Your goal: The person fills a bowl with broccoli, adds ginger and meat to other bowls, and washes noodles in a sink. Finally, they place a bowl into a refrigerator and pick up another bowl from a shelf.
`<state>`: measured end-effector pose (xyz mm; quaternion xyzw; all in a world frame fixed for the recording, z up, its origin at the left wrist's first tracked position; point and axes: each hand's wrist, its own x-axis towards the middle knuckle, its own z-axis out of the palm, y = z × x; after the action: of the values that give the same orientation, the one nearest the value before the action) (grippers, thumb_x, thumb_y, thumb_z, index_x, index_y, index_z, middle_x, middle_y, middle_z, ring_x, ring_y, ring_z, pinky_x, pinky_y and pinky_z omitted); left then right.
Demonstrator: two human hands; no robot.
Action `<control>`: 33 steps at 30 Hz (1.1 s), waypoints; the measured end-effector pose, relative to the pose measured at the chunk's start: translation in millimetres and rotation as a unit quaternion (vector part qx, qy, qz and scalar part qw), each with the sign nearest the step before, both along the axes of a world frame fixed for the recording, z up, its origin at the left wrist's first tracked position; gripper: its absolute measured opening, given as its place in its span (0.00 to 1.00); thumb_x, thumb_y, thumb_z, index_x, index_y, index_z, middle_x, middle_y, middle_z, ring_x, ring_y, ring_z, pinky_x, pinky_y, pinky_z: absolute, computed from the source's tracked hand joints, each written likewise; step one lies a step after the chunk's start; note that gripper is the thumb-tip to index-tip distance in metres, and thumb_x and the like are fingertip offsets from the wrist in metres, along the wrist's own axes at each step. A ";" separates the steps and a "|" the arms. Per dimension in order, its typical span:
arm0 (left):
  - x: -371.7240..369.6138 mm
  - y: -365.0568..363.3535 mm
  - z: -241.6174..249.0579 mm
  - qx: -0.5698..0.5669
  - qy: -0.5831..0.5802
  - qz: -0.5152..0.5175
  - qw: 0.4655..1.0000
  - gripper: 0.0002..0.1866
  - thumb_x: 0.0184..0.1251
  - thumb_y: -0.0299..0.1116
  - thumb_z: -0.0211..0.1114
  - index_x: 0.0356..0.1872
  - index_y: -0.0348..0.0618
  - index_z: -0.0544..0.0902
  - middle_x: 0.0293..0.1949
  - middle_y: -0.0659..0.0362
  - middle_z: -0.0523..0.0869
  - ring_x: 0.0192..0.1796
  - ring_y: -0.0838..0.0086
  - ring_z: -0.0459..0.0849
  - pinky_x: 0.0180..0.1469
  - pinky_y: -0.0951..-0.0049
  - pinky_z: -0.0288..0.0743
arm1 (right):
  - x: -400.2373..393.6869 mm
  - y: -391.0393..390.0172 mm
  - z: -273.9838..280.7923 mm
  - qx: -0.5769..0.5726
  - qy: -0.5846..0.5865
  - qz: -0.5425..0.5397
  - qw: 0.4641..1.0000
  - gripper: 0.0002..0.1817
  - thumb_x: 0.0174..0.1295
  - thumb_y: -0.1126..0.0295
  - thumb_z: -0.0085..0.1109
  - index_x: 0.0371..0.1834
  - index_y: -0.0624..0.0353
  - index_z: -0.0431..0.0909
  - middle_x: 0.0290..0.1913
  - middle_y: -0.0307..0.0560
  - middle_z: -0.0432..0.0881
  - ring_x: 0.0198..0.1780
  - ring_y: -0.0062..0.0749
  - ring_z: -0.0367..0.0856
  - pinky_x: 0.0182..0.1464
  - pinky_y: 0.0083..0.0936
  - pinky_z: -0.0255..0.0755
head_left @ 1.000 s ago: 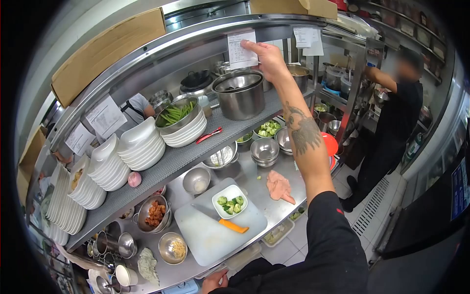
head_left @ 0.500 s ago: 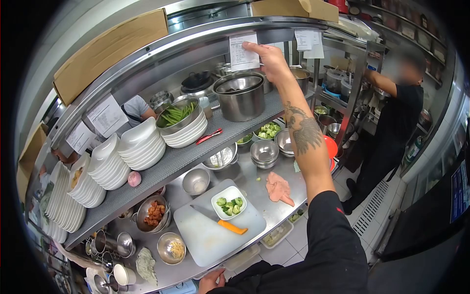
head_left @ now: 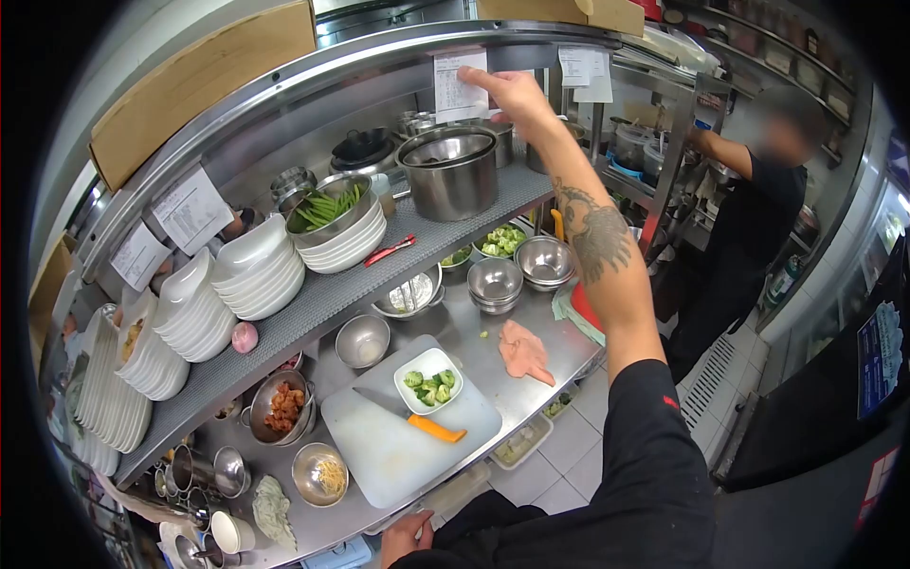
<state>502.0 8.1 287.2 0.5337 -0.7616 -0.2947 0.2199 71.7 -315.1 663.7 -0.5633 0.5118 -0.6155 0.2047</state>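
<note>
My right hand point(head_left: 512, 100) is raised to the rail above the shelf, its fingers closed at a printed paper slip point(head_left: 459, 87), with one digit lying across the print. Low at the counter's front edge is my left hand point(head_left: 408, 539), fingers curled; what it holds, if anything, is hidden. Between them on the counter lies a white cutting board point(head_left: 379, 460). It carries a square white bowl point(head_left: 454, 389) of cut green vegetables point(head_left: 431, 390) and a knife with an orange handle point(head_left: 438, 429), its blade partly behind the bowl.
Stacked white dishes point(head_left: 194, 322) and a large steel pot point(head_left: 450, 180) line the shelf. A pink cloth point(head_left: 524, 353), steel bowls point(head_left: 363, 341) and a bowl of reddish-brown pieces point(head_left: 284, 410) sit on the counter. At right stands a person in black point(head_left: 758, 209).
The view has shifted slightly, so the counter and shelf appear a little further left. My right hand stays at the slip, and my left hand stays by the counter edge.
</note>
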 end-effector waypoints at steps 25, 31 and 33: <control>117.2 64.3 -47.5 0.240 0.174 0.269 0.916 0.19 0.64 0.24 0.62 0.57 0.41 0.80 0.44 0.46 0.86 0.48 0.51 0.84 0.53 0.59 0.77 | 315.3 225.2 -345.7 0.068 0.299 0.381 0.872 0.05 0.52 0.74 0.60 0.32 0.59 0.80 0.33 0.57 0.82 0.41 0.56 0.81 0.49 0.44 0.75; 152.4 41.4 -64.9 0.158 0.100 -0.034 0.982 0.13 0.67 0.29 0.63 0.50 0.39 0.84 0.44 0.47 0.87 0.49 0.57 0.87 0.51 0.64 0.78 | 284.7 343.8 -386.1 0.333 0.387 0.218 0.832 0.10 0.64 0.62 0.60 0.40 0.56 0.82 0.30 0.52 0.84 0.40 0.54 0.82 0.57 0.38 0.73; 139.7 10.1 -48.7 0.182 0.080 -0.064 0.978 0.11 0.70 0.35 0.62 0.41 0.36 0.86 0.34 0.49 0.89 0.37 0.60 0.89 0.44 0.66 0.80 | 257.3 377.9 -389.7 0.428 0.321 0.237 0.811 0.10 0.64 0.62 0.60 0.42 0.54 0.82 0.32 0.53 0.84 0.41 0.53 0.82 0.54 0.36 0.75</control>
<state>641.7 18.2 238.5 0.4896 -0.7077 -0.4835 0.1607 329.0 62.9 274.1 -0.6878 0.6110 -0.0505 0.3888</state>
